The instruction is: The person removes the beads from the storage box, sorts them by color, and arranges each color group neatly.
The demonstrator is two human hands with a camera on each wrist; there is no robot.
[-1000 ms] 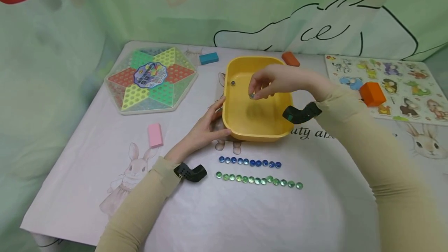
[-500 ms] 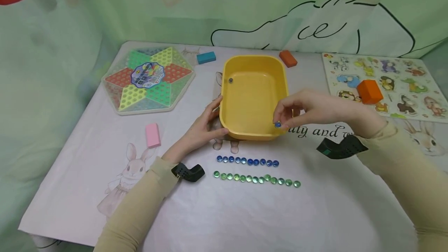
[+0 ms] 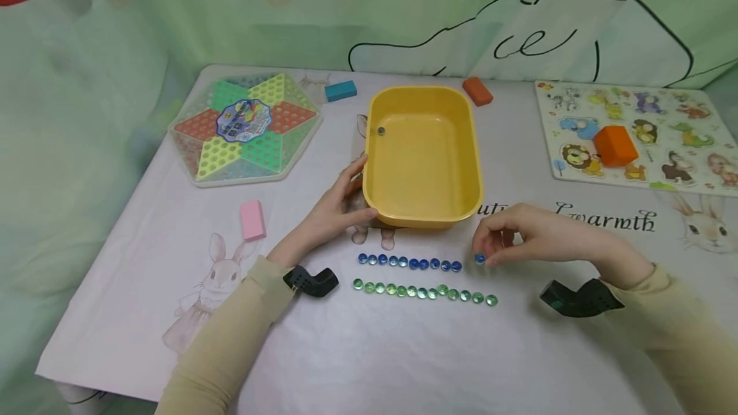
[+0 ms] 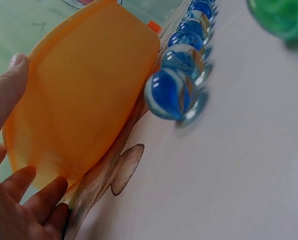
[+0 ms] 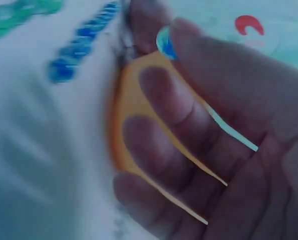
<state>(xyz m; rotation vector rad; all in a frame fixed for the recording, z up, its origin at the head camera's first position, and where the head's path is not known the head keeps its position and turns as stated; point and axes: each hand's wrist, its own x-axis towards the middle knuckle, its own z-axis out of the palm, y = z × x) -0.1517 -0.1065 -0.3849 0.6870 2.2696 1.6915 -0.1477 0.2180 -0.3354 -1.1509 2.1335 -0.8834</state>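
Right hand (image 3: 530,235), lower right of centre: pinches blue marble (image 3: 480,259), apparently touching tabletop (image 3: 403,351), beside blue marble row (image 3: 409,264). Left hand (image 3: 337,210): fingers relaxed against yellow tub (image 3: 423,216).

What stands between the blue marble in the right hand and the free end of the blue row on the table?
Nothing visible does. The right hand pinches the blue marble just right of the blue row, and only bare tablecloth shows in the small gap. The green row lies nearer the person, off that line.
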